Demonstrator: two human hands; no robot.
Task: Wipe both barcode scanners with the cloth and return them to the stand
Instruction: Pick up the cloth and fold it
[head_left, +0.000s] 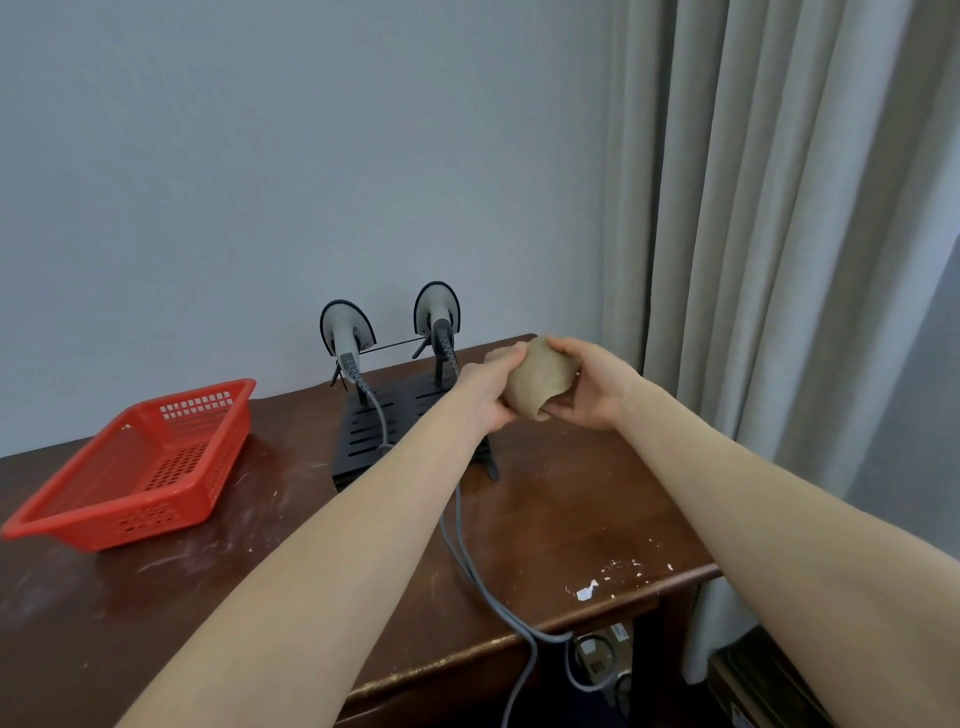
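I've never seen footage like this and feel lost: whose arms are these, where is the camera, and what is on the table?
No machine here: they belong to a person wearing one wide-angle camera on the head, looking forward and down. The left hand and right hand both hold a crumpled tan cloth above a dark wooden table. Near the wall, two barcode scanners, the left scanner and the right scanner, sit in a black stand, their grey cables trailing off the front edge. A red basket stands on the left; a curtain hangs on the right.
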